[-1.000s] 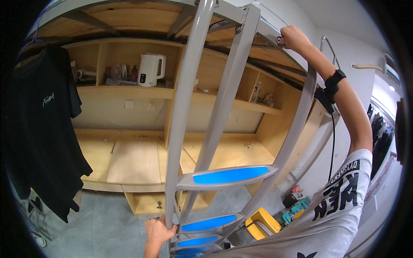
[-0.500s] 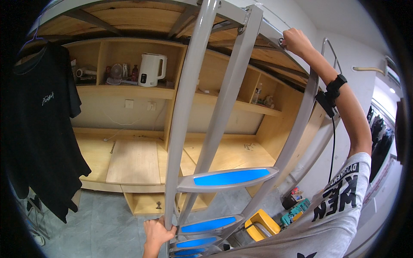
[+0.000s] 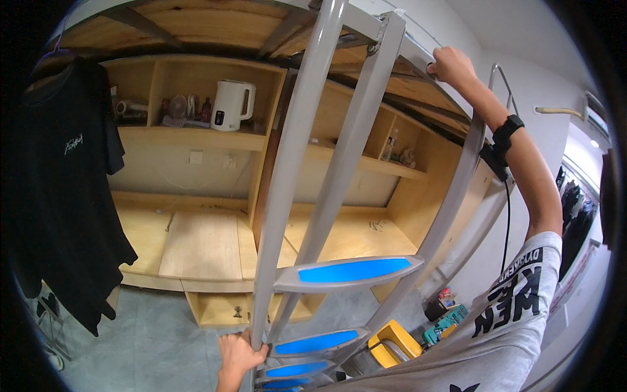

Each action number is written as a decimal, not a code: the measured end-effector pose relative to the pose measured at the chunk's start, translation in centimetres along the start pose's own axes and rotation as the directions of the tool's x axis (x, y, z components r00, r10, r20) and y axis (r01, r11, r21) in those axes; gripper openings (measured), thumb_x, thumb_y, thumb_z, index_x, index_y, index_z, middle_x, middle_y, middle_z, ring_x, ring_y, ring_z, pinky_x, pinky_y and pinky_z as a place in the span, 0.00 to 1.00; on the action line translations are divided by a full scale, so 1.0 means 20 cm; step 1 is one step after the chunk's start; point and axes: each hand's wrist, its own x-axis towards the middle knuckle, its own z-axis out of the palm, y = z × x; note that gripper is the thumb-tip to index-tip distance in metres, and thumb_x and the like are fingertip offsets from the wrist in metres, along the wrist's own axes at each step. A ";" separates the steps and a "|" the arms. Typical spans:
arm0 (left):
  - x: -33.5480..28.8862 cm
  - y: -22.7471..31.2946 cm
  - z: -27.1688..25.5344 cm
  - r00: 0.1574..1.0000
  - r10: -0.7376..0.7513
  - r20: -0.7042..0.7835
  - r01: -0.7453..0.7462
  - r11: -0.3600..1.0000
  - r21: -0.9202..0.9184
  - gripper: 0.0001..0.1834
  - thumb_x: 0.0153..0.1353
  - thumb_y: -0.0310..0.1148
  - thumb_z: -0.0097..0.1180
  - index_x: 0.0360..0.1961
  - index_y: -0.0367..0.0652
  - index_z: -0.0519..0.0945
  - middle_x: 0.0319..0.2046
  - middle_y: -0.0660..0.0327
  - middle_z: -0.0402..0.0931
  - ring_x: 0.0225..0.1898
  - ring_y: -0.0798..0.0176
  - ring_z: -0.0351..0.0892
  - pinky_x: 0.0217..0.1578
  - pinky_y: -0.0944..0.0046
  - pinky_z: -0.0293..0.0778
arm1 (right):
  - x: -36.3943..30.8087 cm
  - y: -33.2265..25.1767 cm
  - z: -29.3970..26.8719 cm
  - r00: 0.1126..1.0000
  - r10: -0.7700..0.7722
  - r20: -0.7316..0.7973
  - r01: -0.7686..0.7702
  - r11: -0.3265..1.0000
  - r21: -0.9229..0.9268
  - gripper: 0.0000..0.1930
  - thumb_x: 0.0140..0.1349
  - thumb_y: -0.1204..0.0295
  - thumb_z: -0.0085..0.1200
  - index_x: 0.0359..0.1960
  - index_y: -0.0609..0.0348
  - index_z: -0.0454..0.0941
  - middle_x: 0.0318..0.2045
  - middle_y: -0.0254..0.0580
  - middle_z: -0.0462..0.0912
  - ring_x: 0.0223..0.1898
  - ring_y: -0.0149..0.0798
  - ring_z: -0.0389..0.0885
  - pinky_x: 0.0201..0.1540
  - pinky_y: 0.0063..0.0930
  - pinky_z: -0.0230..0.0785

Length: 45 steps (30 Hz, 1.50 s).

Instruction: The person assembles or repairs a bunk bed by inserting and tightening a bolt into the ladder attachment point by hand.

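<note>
The grey metal ladder (image 3: 353, 270) stands in the middle of our view, tilted in the wide picture, with blue-topped steps (image 3: 317, 342) one below another toward the floor. Its upper end reaches the raised bed's frame (image 3: 416, 55).

Low down, our left hand (image 3: 241, 353) has its fingers wrapped around the ladder's left pole. High up on the right, our right hand (image 3: 454, 65) is clenched on a small dark piece (image 3: 431, 68) at the edge of the bed frame; that piece is too small for us to tell its kind. We wear a black band (image 3: 507, 130) on the right wrist, and a black cable (image 3: 507, 222) hangs below it.

Behind the ladder we see a pale wooden table (image 3: 140, 225), with a flat board (image 3: 199, 245) on it. Above, a white kettle (image 3: 228, 108) stands on a wooden shelf (image 3: 196, 137). At the far left hangs a black shirt (image 3: 72, 170). On the lower right, a yellow seat (image 3: 395, 343) sits near a teal object (image 3: 444, 325) and a dark bin (image 3: 436, 310), all beyond our grey sleeve (image 3: 522, 287).
</note>
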 end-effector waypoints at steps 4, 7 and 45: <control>0.03 0.00 0.01 0.998 0.030 -0.056 -0.030 1.000 0.001 0.18 0.34 0.44 0.61 0.23 0.40 0.82 0.11 0.51 0.74 0.15 0.45 0.74 0.23 0.51 0.72 | 0.03 0.05 0.08 0.993 -0.106 0.054 0.105 0.994 0.018 0.10 0.53 0.69 0.59 0.27 0.66 0.80 0.28 0.54 0.81 0.34 0.55 0.80 0.36 0.43 0.74; 0.04 -0.01 0.01 0.999 0.026 -0.041 -0.025 1.000 0.018 0.19 0.34 0.45 0.61 0.24 0.40 0.82 0.12 0.50 0.74 0.16 0.45 0.75 0.23 0.51 0.73 | 0.05 0.08 0.14 0.962 -0.269 0.032 0.268 0.962 0.043 0.05 0.50 0.77 0.54 0.27 0.66 0.78 0.28 0.55 0.80 0.34 0.58 0.78 0.37 0.43 0.71; 0.12 0.59 -0.60 0.869 -0.492 0.058 -0.115 -0.314 -0.942 0.13 0.61 0.24 0.39 0.46 0.33 0.70 0.34 0.61 0.69 0.38 0.67 0.71 0.42 0.67 0.74 | -1.26 -1.60 -0.80 0.852 -0.263 -0.452 0.462 -0.027 0.886 0.13 0.42 0.69 0.61 0.28 0.61 0.74 0.23 0.39 0.72 0.29 0.42 0.74 0.27 0.34 0.71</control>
